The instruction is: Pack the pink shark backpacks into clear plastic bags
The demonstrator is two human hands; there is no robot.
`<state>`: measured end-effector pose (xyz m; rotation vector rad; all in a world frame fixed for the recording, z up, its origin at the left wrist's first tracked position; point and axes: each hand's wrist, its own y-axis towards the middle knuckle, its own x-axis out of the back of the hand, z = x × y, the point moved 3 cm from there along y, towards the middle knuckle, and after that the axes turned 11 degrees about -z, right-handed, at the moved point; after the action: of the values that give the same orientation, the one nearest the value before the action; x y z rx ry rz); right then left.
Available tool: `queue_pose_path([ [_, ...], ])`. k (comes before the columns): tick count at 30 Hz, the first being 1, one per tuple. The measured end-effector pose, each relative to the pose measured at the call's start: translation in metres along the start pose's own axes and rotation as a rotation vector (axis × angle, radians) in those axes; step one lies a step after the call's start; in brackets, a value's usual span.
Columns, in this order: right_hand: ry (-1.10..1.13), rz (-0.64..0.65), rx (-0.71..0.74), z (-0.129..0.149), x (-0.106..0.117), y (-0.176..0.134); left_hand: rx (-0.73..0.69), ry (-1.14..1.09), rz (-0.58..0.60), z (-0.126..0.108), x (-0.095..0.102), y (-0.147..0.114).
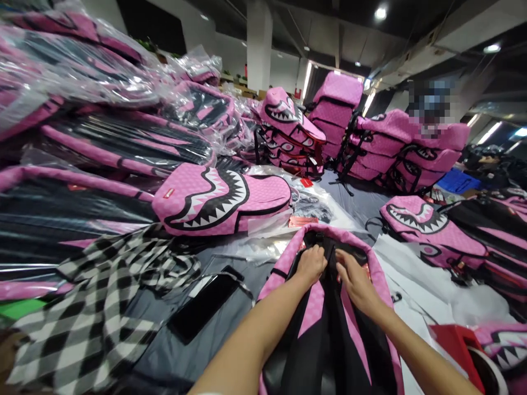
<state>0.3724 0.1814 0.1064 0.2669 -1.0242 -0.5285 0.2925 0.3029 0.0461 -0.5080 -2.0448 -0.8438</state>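
Observation:
A pink and black backpack (325,351) lies in front of me with its strap side up and its top away from me. My left hand (312,264) is closed near the backpack's top, at the black straps; its fingertips are partly hidden, and a pinch of strap seems to be in them. Just to the right, my right hand (354,278) rests over the other side of the top, fingers loosely bent and apart. Beyond the hands lies another pink backpack (263,189) with a shark-mouth print, next to a red tag (302,221).
Plastic-wrapped backpacks (123,137) pile up on the left. A phone (206,304) and a checkered cloth (94,307) lie to my left. Stacked pink backpacks (292,129) stand at the back. White paper (411,274) and a red tape dispenser (457,351) are on the right. A blurred person (432,104) is behind.

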Motion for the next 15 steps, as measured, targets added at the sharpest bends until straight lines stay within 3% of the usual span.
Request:
queue_pose_path([
  [2, -0.095, 0.077, 0.176, 0.033, 0.006, -0.043, 0.015, -0.001, 0.04, 0.0, 0.0, 0.004],
  [4, -0.252, 0.106, 0.27, 0.048, -0.005, -0.065, 0.016, -0.002, 0.083, 0.0, 0.004, 0.006],
  [7, -0.428, 0.071, 0.211, 0.033, -0.036, -0.066, -0.056, -0.024, 0.145, -0.004, 0.026, -0.01],
  [9, -0.445, 0.041, 0.163, 0.016, -0.052, -0.061, -0.167, -0.067, 0.171, -0.012, 0.052, -0.039],
  [11, -0.428, 0.004, 0.151, 0.007, -0.06, -0.06, -0.402, -0.167, 0.212, -0.025, 0.077, -0.08],
  [12, -0.42, -0.015, 0.153, 0.006, -0.061, -0.061, -0.647, -0.269, 0.251, -0.035, 0.087, -0.104],
  [14, -0.403, -0.055, 0.163, 0.007, -0.06, -0.066, -1.035, -0.377, 0.361, -0.048, 0.094, -0.144],
  [15, -0.394, -0.075, 0.167, 0.007, -0.06, -0.068, -1.15, -0.391, 0.406, -0.05, 0.09, -0.157],
])
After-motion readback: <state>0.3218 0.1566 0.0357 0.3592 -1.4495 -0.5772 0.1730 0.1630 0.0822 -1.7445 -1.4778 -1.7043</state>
